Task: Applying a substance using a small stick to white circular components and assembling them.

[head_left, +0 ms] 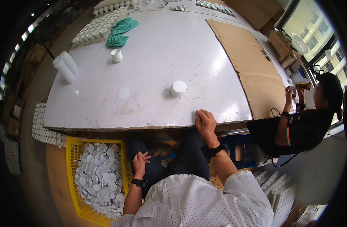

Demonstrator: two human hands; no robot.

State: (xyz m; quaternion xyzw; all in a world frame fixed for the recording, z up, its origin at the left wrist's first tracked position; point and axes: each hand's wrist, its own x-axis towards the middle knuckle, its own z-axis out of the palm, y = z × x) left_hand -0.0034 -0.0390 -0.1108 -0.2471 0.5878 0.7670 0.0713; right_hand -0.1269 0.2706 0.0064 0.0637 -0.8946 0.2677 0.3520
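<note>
My right hand (206,122) rests on the front edge of the table with its fingers curled in, and no object shows in it. My left hand (141,162) lies over my left thigh, fingers apart, holding nothing. Nearest to the right hand, a short white cylinder with a flat round top (178,89) stands on the white table (150,68). To its left a thin pale disc (123,94) lies flat. Farther back stands a small white cup-shaped piece (116,55).
A yellow crate (70,166) full of white round-headed parts stands by my left leg. Two white rolls (64,67), a green cloth (120,30) and trays of white cups (99,28) line the left side. Flat cardboard (252,64) covers the right; a co-worker (305,128) sits there.
</note>
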